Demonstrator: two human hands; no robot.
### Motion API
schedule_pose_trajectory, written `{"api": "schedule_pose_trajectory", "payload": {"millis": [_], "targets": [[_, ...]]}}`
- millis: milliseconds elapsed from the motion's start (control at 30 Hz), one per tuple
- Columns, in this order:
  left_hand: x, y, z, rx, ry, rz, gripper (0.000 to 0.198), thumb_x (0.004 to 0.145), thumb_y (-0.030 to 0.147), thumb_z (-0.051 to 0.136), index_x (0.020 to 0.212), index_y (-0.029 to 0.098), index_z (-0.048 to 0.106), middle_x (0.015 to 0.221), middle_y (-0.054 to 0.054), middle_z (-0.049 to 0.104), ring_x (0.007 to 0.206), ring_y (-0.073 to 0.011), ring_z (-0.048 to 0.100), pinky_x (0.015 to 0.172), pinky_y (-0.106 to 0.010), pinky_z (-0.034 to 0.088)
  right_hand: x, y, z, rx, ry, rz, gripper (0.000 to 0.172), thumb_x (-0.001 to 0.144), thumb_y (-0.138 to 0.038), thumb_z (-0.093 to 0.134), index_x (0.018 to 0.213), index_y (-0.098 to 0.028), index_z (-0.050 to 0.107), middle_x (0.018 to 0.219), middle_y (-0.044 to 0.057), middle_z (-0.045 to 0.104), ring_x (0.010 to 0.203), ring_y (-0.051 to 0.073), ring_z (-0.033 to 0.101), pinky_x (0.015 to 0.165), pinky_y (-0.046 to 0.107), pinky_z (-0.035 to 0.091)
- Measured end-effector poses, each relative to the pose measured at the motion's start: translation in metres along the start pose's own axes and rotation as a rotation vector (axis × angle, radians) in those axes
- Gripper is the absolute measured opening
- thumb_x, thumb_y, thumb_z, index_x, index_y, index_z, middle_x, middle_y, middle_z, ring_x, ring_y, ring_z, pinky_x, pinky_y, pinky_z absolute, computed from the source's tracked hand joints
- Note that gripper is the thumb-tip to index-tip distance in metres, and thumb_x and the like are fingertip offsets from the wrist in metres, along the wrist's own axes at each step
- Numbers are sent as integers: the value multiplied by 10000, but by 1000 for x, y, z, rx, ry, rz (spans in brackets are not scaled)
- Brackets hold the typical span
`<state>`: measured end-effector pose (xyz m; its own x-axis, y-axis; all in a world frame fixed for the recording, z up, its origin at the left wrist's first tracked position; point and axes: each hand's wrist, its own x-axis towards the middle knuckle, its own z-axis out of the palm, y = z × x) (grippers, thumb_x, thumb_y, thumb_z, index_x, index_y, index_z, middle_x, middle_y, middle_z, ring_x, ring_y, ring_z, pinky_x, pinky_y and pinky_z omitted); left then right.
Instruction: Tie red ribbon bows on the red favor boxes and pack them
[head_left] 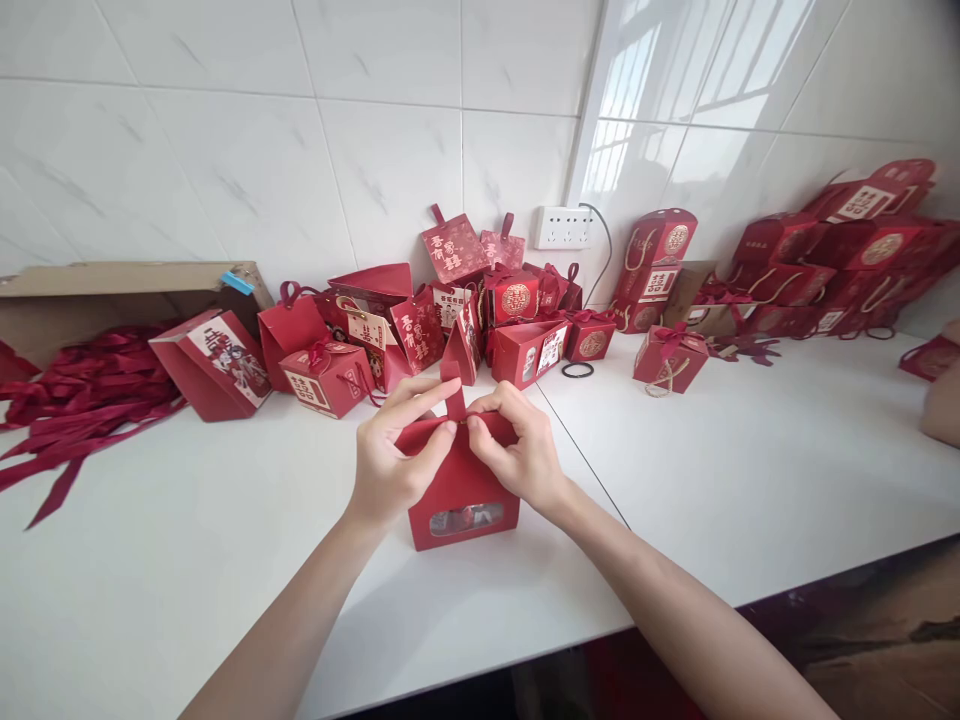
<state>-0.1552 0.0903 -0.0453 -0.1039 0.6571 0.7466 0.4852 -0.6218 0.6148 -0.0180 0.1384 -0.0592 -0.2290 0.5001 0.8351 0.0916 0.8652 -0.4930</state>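
Note:
A red paper gift box (465,470) stands upright on the white table in front of me, with a clear oval window (466,518) low on its near side. A red strap (455,402) rises from the middle of its top edge. My left hand (397,450) pinches the top from the left, its index finger against the strap and its thumb at the strap's base. From the right, my right hand (521,440) grips the same top edge, thumb and fingertips closed close to the strap. What lies between the fingertips is partly hidden.
Several finished red boxes (517,300) line the wall behind. Dark red ribbons (97,385) heap at the left before a cardboard box (135,280). More boxes are stacked (862,250) at the right. A power strip (562,228) hangs on the wall. Part of another person's arm (943,405) shows at the right edge.

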Motion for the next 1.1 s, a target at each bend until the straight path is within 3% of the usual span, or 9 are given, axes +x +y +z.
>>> {"api": "schedule_pose_trajectory", "payload": {"millis": [533,967,1033,1100], "targets": [[-3,0,1,-13,7,33,305,783,162,581,1076,222,640,1027,-29,600,692,-82,576,692,-230,530,-1,1,-5,23,-48,-37,138,849,-151,419,815,-210,539,718,2,536,672,143,513,601,285,419],[-3,-1,0,-12,-3,32,304,791,156,562,1074,236,641,1067,-32,601,807,-123,598,700,-237,521,0,0,-3,21,-40,-19,67,829,-177,492,806,-211,545,730,-1,554,684,144,528,625,281,433],[-3,-4,-2,-61,-38,12,351,806,185,543,1147,245,598,1108,-47,597,791,-128,599,713,-265,522,0,1,-4,34,-53,-3,78,838,-187,491,812,-210,561,735,2,561,689,145,533,637,282,436],[-3,-11,-4,-168,-87,-29,504,821,239,529,1314,283,434,1188,-75,578,827,-155,610,727,-301,522,0,5,-6,62,-38,70,100,856,-216,488,827,-210,583,767,12,587,718,151,547,672,289,439]]}}
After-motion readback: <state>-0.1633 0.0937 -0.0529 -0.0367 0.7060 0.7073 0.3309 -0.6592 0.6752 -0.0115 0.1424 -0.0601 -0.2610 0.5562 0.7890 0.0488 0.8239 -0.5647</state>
